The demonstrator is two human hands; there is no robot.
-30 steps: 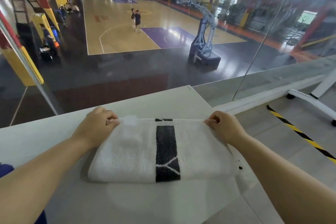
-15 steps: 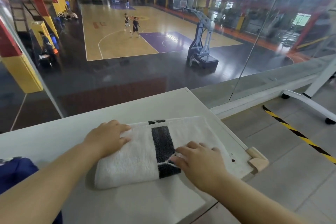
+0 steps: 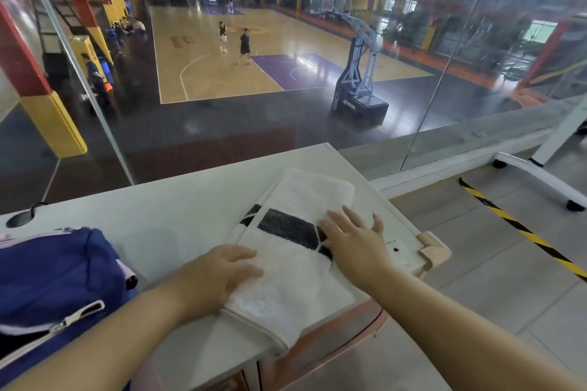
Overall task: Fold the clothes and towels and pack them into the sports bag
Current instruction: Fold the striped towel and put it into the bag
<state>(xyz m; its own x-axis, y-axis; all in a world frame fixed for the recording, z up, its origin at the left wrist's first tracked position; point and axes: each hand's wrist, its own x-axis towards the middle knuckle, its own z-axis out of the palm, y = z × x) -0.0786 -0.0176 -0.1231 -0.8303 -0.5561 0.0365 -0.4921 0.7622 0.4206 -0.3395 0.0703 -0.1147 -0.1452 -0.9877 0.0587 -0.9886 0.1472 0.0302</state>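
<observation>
A folded white terry towel with a black stripe (image 3: 293, 251) lies at the right end of a pale grey worktop (image 3: 165, 216), its near edge overhanging. The left hand (image 3: 219, 276) rests flat on its left side, fingers straight and close together. The right hand (image 3: 352, 238) presses the stripe, fingers spread. A navy blue fabric sports bag with a zip (image 3: 54, 289) sits at the left.

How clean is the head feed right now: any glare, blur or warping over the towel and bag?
Head view: even daylight, no hard shadows; the towel is reasonably sharp, washed out at its near end; wide-angle warping bends the table edge and stretches the sports bag, which is cropped at the left; streaky reflections on the glass wall haze the court.
</observation>
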